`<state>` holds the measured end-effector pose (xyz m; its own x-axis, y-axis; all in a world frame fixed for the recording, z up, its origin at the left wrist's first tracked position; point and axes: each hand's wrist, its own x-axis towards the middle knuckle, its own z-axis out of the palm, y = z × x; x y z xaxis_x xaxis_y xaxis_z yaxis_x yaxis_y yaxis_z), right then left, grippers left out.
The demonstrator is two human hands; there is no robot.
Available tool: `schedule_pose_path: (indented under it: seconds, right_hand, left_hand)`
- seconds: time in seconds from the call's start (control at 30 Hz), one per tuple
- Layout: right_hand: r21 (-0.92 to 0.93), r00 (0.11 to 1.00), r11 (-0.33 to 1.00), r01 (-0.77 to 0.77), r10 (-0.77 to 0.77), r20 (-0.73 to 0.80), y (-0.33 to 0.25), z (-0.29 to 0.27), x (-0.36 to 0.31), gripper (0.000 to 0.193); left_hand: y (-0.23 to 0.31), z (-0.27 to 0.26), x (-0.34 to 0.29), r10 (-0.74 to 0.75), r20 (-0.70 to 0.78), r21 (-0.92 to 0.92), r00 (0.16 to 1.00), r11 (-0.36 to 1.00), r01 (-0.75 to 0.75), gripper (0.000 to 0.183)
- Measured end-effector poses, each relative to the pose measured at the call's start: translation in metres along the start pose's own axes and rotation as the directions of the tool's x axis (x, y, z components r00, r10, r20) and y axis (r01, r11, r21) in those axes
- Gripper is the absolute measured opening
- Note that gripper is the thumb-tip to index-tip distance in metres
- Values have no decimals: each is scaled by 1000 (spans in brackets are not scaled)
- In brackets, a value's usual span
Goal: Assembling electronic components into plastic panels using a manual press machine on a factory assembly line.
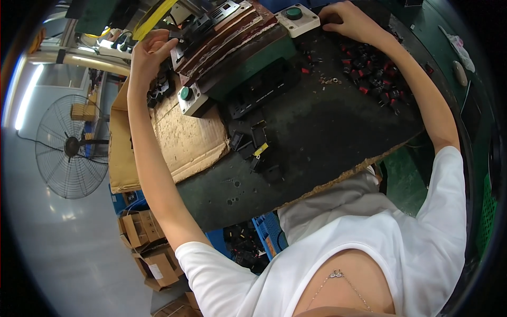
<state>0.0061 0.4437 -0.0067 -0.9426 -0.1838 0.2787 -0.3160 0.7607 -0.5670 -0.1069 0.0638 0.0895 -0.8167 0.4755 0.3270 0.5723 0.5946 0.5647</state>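
Observation:
My left hand (150, 52) reaches up to the left end of a layered brown fixture (224, 39). Its thumb and fingers are apart, with the tips close to a black plastic part (180, 40); whether they touch it I cannot tell. More black parts (203, 25) sit along the fixture's top. At the far right my right hand (351, 22) is beside a white button box (304, 25) with a green push button (293, 13). Its fingers are bent, the thumb apart from them, and nothing shows between. A second green button (186, 93) sits on a white box below my left hand.
Black and red small parts (372, 74) lie heaped on the right of the dark table (327, 137). Loose black housings (259, 134) and a long black panel (264, 87) lie nearer the middle. Cardboard (193, 137) covers the left side. A fan (72, 146) stands beyond.

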Motion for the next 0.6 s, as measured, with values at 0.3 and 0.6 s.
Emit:
schedule_pose_path:
  seconds: [0.3,0.6]
  right_hand:
    - [-40,1000,999,-25,24,-7,-11,-3,-2,22]
    - [-39,1000,999,-2,2,-10,-9,-1,-2,23]
  left_hand:
    - [-13,5,4,79,16,76,997,994,-80,26]
    - [-4,17,-8,213,-85,251,973,950,-186,25]
